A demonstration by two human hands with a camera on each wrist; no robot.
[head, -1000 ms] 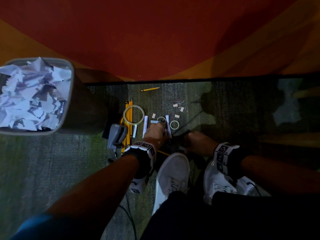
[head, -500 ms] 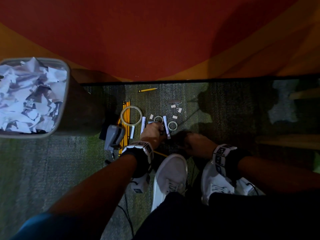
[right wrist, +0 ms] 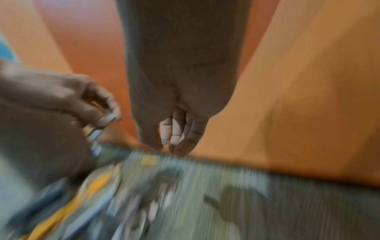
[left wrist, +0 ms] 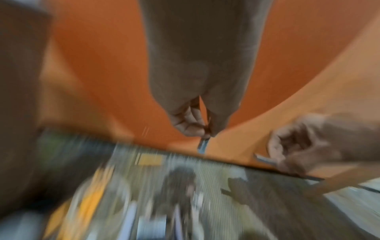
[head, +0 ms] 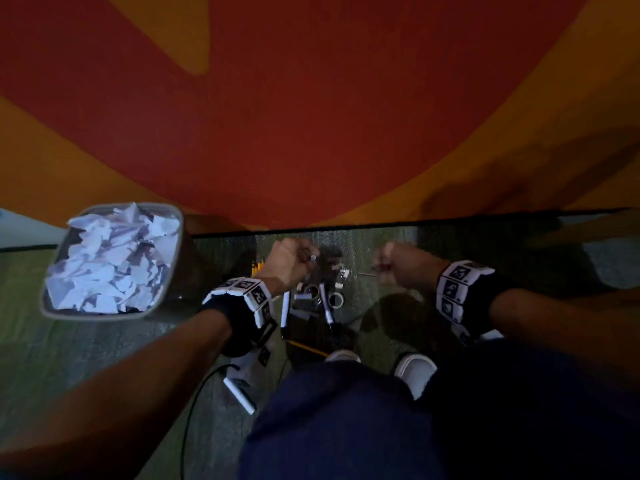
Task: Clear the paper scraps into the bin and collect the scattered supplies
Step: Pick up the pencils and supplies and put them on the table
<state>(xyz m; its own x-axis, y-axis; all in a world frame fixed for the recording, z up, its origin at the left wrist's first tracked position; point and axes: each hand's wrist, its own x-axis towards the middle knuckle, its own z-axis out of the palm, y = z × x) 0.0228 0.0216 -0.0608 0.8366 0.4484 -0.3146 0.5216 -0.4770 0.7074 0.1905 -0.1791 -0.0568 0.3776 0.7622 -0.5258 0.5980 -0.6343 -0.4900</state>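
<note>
A grey bin [head: 175, 271] packed with white paper scraps [head: 110, 265] stands at the left on the carpet. Scattered supplies lie between my hands: white markers [head: 323, 303], small tape rolls [head: 335, 299], little white pieces [head: 343, 273] and yellow pencils [head: 256, 266]. Above them my left hand [head: 310, 258] pinches a small silvery piece [left wrist: 202, 146]. My right hand [head: 381, 271] pinches a thin grey strip [head: 366, 274] to the right. Both wrist views are blurred; the right wrist view shows a tiny item at my right hand's fingertips [right wrist: 180, 148].
A red and orange wall [head: 311, 133] rises straight behind the supplies. My white shoes [head: 414, 370] and dark trouser legs fill the near side. One more pencil [head: 308, 348] lies by my left shoe, and a black cable [head: 194, 410] runs along the carpet.
Both hands have lifted off the pile on the floor and moved apart, each now holding a small piece. My head has risen, so the wall fills more of the view.
</note>
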